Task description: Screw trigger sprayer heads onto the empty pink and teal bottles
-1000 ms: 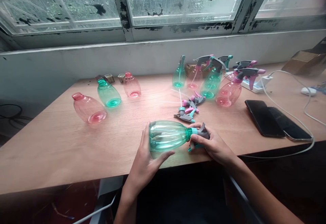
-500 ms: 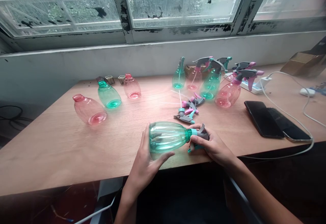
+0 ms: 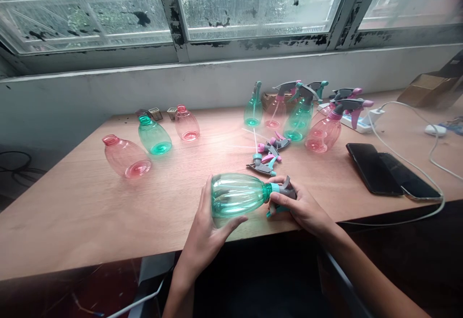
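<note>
A clear green spray bottle (image 3: 237, 195) lies on its side in the air over the table's front edge, its neck pointing right. Around its base curls my left hand (image 3: 210, 226), the thumb along the near side. My right hand (image 3: 302, 207) grips the grey and teal trigger head (image 3: 285, 192) at the bottle's neck; some of its fingers are hidden behind the head. Just beyond the bottle, several loose trigger heads (image 3: 261, 165) in grey, pink and teal lie on the wood with their thin tubes.
Left on the table (image 3: 90, 212) stand headless bottles: a near pink one (image 3: 126, 156), a green one (image 3: 155, 135) and a far pink one (image 3: 187, 124). Several bottles with heads (image 3: 298, 118) stand at the back right. Two phones (image 3: 376, 168), a white cable and a power strip (image 3: 356, 123) lie right.
</note>
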A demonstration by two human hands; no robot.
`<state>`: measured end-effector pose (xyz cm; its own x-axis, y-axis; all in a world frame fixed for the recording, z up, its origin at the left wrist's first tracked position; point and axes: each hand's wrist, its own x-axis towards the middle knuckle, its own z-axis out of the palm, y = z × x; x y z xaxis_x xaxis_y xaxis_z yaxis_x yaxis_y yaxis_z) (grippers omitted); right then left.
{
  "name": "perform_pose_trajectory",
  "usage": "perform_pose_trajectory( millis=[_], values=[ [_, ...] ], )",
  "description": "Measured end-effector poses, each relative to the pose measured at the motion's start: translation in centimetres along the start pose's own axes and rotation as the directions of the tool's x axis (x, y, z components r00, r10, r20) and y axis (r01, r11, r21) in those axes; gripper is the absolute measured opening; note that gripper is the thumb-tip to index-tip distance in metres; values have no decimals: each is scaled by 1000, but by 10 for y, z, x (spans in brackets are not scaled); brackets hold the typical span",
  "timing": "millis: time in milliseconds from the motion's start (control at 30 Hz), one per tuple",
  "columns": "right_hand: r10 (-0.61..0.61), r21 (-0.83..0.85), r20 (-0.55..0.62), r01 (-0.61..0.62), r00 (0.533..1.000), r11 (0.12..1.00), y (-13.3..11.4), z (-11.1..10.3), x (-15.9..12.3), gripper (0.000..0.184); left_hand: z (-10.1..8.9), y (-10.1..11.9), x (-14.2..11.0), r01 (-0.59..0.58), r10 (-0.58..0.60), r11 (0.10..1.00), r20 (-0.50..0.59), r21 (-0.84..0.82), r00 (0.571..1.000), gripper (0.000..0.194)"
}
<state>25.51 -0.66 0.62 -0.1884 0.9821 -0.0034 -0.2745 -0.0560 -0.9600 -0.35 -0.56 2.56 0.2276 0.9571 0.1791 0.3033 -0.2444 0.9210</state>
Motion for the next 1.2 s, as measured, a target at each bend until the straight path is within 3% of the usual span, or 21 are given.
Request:
perform_pose_trajectory(
  millis=[567,867,1200],
  values=[
    [-20,-33,3,20,1000,999,1,-1,0,36,0,-3,-1,12,-12,1000,-5,12,1000,96],
    [10,10,-1,-10,1000,1000,-1,0,1,39,1,-4,0,4,-3,1000,-13,7,1000,81],
    [-9,-11,20,10,1000,1000,-3,1,0,36,0,-6,0,-4,4,1000,-10,17,1000,91]
  ],
)
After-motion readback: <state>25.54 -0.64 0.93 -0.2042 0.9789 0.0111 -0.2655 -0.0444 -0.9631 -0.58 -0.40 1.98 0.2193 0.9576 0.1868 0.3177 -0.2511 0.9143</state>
